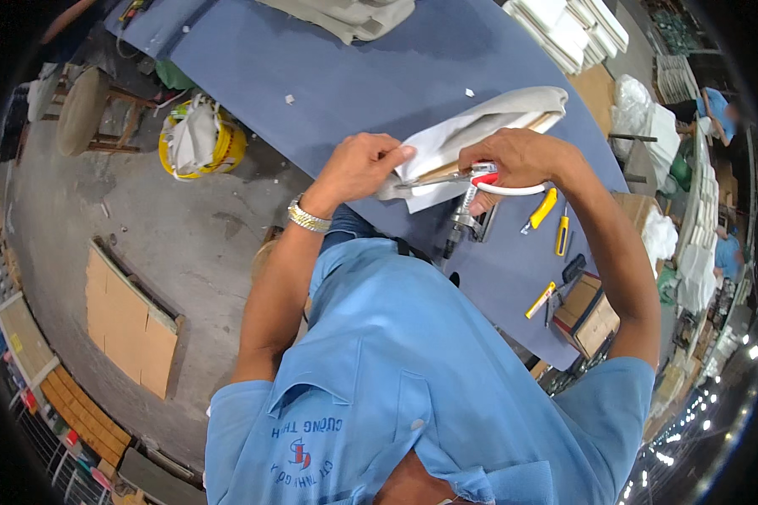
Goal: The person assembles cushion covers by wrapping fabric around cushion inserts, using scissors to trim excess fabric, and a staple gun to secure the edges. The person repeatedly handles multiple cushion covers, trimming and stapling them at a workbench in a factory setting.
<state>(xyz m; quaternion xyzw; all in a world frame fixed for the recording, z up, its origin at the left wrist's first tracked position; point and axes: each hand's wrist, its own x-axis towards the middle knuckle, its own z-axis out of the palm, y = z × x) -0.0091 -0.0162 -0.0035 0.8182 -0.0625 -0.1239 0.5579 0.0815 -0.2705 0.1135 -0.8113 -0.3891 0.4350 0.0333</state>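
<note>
your left hand (358, 168) pinches the near-left end of the cloth-covered panel (497, 107), which lies between your hands; your right hand (522, 156) is wrapped around a metal tool (465, 209), both covering part of the panel's near edge. right of the panel and closer to you lie two yellow cutters (542, 210) (562, 236); beyond it, grey pieces (358, 18); well left, a yellow bucket (230, 150).

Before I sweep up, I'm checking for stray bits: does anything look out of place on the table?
Yes: two small white scraps lie loose on the blue table, apart from the grey-and-white piece in the left hand. They look like stray offcuts. No spill shows on the tabletop.
</note>
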